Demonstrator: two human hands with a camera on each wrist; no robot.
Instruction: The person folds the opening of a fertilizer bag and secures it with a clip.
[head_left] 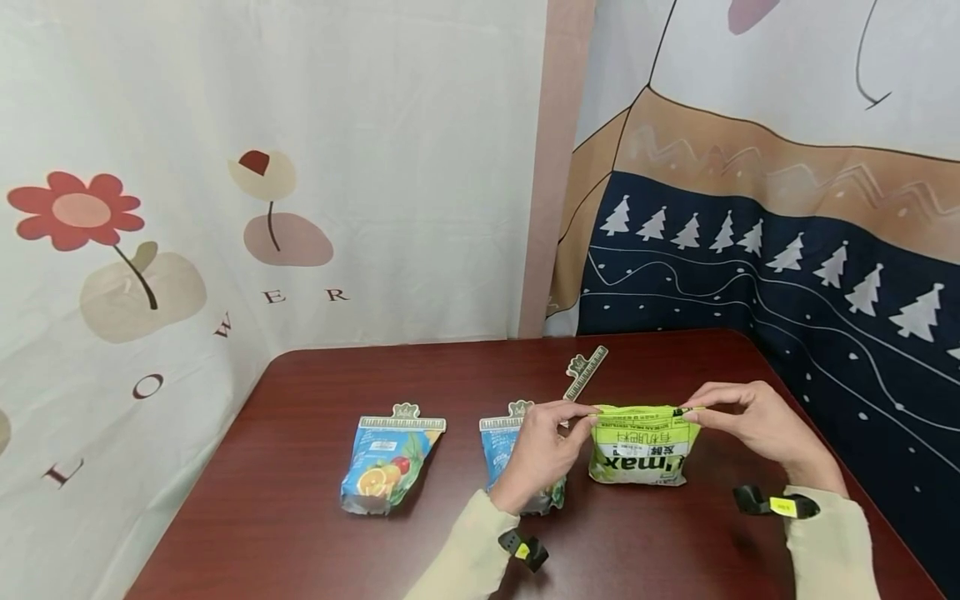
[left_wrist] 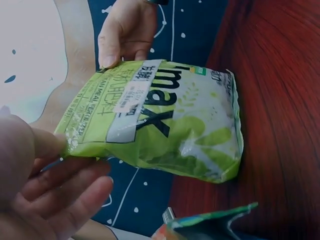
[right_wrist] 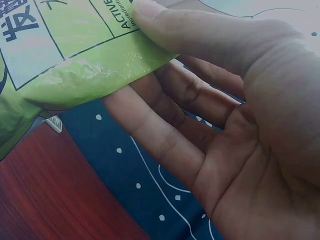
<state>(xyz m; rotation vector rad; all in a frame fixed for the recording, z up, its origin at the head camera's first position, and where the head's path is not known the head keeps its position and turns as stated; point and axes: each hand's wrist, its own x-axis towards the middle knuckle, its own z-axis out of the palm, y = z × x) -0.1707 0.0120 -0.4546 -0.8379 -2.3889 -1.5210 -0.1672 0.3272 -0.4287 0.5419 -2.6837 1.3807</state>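
A green and white fertilizer bag [head_left: 641,450] stands on the table, its top edge pinched at both corners. My left hand [head_left: 546,450] pinches the left top corner between thumb and fingers, as the left wrist view also shows. At the opposite corner my right hand [head_left: 772,429] pinches the edge with thumb on top and fingers beneath; the right wrist view shows the bag's film [right_wrist: 100,70] between them. The top looks folded over in the head view. Behind the bag lies a loose ruler-like clip [head_left: 586,374] with a decorated handle.
On the left of the dark red table [head_left: 285,500] lies a blue fruit-print bag [head_left: 386,467] with a clip [head_left: 406,414] across its top. A second blue clipped bag [head_left: 497,442] is partly hidden behind my left hand. Printed curtains [head_left: 420,167] hang behind the table.
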